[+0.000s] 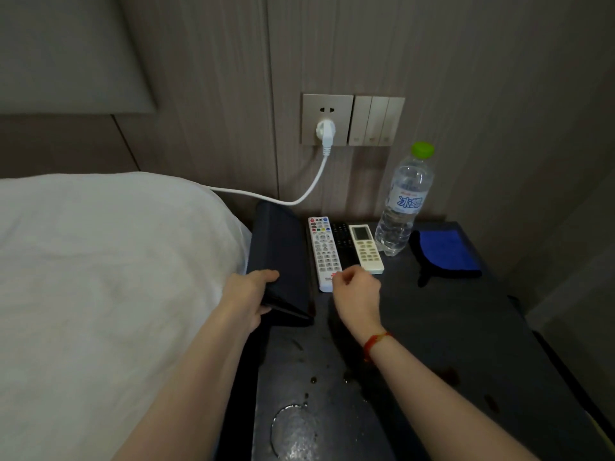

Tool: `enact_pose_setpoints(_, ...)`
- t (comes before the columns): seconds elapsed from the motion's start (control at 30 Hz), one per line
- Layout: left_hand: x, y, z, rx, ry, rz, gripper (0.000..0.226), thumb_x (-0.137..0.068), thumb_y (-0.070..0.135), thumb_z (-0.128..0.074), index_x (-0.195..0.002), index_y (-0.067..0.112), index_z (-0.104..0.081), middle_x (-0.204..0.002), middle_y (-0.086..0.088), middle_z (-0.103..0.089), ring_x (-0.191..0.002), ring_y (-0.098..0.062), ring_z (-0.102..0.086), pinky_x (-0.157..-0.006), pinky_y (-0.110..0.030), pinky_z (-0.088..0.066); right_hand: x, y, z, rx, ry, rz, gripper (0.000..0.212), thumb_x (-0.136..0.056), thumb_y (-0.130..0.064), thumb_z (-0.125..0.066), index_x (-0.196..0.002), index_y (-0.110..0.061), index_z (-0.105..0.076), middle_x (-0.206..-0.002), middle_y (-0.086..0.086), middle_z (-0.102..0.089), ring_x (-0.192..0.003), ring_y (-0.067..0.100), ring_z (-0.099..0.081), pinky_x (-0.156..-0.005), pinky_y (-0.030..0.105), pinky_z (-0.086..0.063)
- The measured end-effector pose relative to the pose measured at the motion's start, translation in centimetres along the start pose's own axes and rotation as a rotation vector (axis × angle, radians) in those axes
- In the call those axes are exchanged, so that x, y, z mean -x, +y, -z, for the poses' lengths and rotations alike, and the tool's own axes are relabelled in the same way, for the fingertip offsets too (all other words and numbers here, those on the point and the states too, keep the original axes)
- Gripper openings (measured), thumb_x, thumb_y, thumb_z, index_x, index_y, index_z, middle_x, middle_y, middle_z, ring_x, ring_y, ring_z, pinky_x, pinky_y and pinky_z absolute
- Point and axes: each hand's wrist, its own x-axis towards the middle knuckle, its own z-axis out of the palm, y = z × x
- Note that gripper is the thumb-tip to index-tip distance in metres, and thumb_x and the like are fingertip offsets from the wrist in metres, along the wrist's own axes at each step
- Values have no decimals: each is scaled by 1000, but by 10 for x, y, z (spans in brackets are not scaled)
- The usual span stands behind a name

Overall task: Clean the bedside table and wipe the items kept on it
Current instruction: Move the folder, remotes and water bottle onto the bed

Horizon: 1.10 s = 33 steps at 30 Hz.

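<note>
The dark bedside table (449, 344) has wet patches near its front. Three remotes lie side by side at its back: a white one (322, 251), a black one (342, 242) and a cream one (365, 247). My left hand (248, 296) grips the near end of a dark flat folder (283, 254) at the table's left edge, tilted against the bed. My right hand (357, 291) hovers with curled fingers at the near ends of the remotes; whether it touches them is unclear. A blue cloth (447, 252) lies at the back right.
A water bottle (404, 201) with a green cap stands between the remotes and the cloth. A white cable (312, 181) runs from the wall socket (327, 119) over the folder towards the bed (100, 277) on the left. The wall is close behind.
</note>
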Motion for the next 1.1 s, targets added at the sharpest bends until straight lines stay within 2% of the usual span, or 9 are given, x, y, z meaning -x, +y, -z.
enact_pose_setpoints(0.07, 6, 0, 4, 44, -22, 11, 26, -87, 4, -57, -112, 1, -52, -100, -16, -59, -69, -21, -55, -51, -30, -52, -5, -4, 0, 71, 74, 101, 19, -89, -20, -54, -93, -2, -57, -103, 14, -56, -96, 29, -55, -70, 26, -35)
enact_pose_setpoints(0.17, 16, -3, 11, 111, -34, 14, 28, -88, 2, -56, -116, -4, -52, -85, -14, -58, -67, -21, -55, -33, -21, -49, -12, -10, -9, 227, 22, 145, 34, -89, -28, -56, -107, 0, -51, -117, 17, -50, -108, 31, -51, -83, 33, -43)
enact_pose_setpoints(0.3, 24, -7, 17, 101, 4, -31, 35, -88, 0, -56, -119, -13, -50, -75, -11, -56, -65, -21, -54, -33, -19, -47, -17, -13, -19, 359, -31, 123, 49, -84, -32, -63, -117, -1, -43, -125, 17, -47, -116, 31, -46, -90, 37, -44)
enact_pose_setpoints(0.57, 30, -7, 21, 120, 18, -67, 22, -86, -1, -58, -106, -9, -52, -78, -15, -58, -66, -24, -57, -36, -22, -51, -8, -12, -25, 453, -168, -12, 65, -77, -30, -69, -123, -1, -33, -129, 22, -40, -117, 38, -42, -93, 38, -41)
enact_pose_setpoints(0.67, 33, -8, 22, 115, 37, -64, 13, -86, -1, -59, -96, -7, -53, -77, -15, -58, -66, -23, -58, -37, -22, -51, -3, -12, -26, 469, -185, 6, 61, -81, -27, -66, -125, -1, -32, -130, 22, -42, -119, 36, -44, -92, 38, -43)
enact_pose_setpoints(0.8, 42, -8, 24, 132, 42, -59, 10, -86, -1, -58, -78, -4, -53, -79, -16, -60, -66, -24, -59, -40, -22, -52, 3, -14, -20, 394, -129, 34, 43, -85, -16, -62, -120, -2, -40, -123, 21, -52, -114, 35, -52, -86, 38, -48)
enact_pose_setpoints(0.87, 50, -6, 25, 156, 46, -63, 9, -86, -2, -59, -86, -10, -55, -86, -21, -61, -67, -26, -59, -40, -23, -53, 9, -15, -11, 320, -114, 36, 35, -84, -16, -61, -113, -3, -45, -120, 19, -56, -111, 36, -55, -85, 36, -48)
enact_pose_setpoints(0.97, 64, -4, 30, 203, 52, -73, 28, -85, -1, -60, -106, -18, -53, -94, -26, -62, -73, -31, -61, -46, -28, -56, 22, -21, 7, 201, -82, 32, 28, -82, -20, -64, -102, -6, -50, -113, 16, -59, -106, 35, -57, -79, 31, -46)
enact_pose_setpoints(1.1, 93, 5, 45, 298, 55, -119, 22, -85, -1, -58, -100, -18, -56, -81, -24, -65, -68, -32, -65, -50, -31, -58, 43, -47, 29, 54, -42, 129, 30, -74, -26, -72, -74, -16, -43, -94, 10, -62, -92, 30, -59, -65, 23, -33)
